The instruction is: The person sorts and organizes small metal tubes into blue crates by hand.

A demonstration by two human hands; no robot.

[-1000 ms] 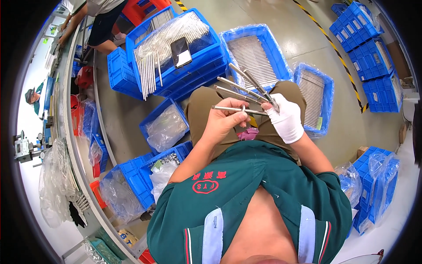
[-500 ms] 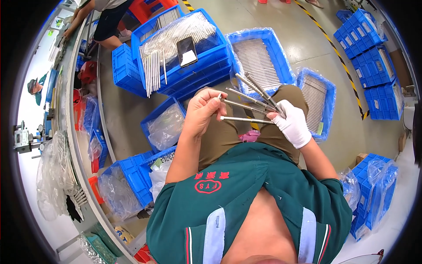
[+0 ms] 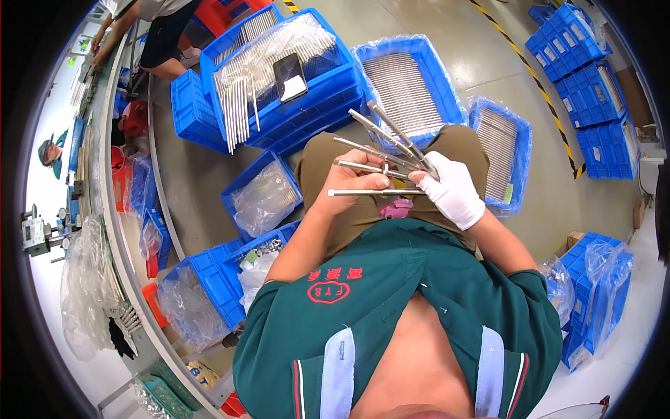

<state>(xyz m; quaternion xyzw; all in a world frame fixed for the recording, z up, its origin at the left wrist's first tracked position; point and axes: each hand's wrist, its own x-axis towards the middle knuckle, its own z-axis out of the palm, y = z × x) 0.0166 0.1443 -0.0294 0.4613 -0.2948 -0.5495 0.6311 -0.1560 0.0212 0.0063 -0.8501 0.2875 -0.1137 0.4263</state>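
Observation:
My right hand, in a white glove, grips several slim metal rods that fan out to the left above my lap. Bare, my left hand is closed at the middle rods of the fan. Its thumb and fingers pinch a small metal ring, which appears to sit around one rod, partway along it. The lowest rod passes in front of the left fingers. Part of the ring and the rods' right ends are hidden by my fingers and glove.
Ahead, stacked blue crates carry more rods and a phone. Lined blue bins of rods stand ahead to the right. A long workbench runs along the left. Another person stands at its far end.
My left hand has moved right and slightly down, from a rod's tip toward its middle, bringing the small ring along. The fanned rods have shifted a little left.

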